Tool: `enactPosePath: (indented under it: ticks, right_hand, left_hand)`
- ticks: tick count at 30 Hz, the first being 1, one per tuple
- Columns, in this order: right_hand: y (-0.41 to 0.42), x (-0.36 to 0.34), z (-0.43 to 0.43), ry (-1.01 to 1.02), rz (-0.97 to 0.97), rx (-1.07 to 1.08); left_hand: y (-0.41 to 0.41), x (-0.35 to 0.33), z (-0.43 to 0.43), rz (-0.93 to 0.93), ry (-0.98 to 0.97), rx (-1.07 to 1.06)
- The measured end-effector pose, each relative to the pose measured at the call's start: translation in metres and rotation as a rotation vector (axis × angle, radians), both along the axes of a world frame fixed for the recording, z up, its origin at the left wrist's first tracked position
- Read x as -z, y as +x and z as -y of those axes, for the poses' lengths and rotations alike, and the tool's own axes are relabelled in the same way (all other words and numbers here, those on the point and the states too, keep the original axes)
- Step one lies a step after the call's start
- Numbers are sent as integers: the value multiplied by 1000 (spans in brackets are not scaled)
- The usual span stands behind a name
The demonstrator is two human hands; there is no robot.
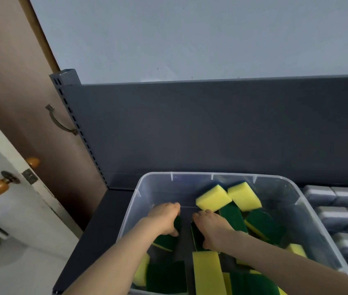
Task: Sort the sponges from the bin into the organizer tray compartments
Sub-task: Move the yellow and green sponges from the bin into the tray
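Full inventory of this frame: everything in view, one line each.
bin: one, clear plastic, bottom centre
sponges: more than ten, yellow with a green scrub face, loose in the bin, overlapping
organizer tray: one, grey, right of the bin, cut off by the frame edge
shelf back panel: one, dark grey, behind the bin
slotted upright: one, grey, left end of the panel
brown door: one, brown, metal pull handle, far left
white door: one, white, two wooden knobs, lower left
wall: one, pale grey, above the panel
left hand: one, in the bin, grips a green-faced sponge
right hand: one, in the bin, grips another sponge
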State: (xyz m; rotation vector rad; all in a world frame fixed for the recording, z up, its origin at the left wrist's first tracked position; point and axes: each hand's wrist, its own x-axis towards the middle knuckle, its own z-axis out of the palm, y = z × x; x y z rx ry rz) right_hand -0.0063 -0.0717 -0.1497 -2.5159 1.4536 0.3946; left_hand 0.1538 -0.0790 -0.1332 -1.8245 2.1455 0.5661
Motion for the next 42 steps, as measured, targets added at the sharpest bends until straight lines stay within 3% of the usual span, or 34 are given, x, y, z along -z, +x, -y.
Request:
enactPosePath:
  ticks: [3,8,24,33,42]
  right_hand:
    - [-6,-6,3,44,22,28]
    - [-27,-26,8,90,222,165]
    - [-61,-100,-40,-356,559,552]
    - [-93,-113,-102,-518,650,821]
    - [-142,-120,-148,-608,714,922]
  left_hand:
    - [3,-2,1,-68,-36,-13]
    - [8,-17,5,-166,-139,-51]
    - [-12,-92,-6,-490,-448,80]
    - [-62,-110,-27,-602,-469,285]
    - [-119,-130,-65,-670,-514,248]
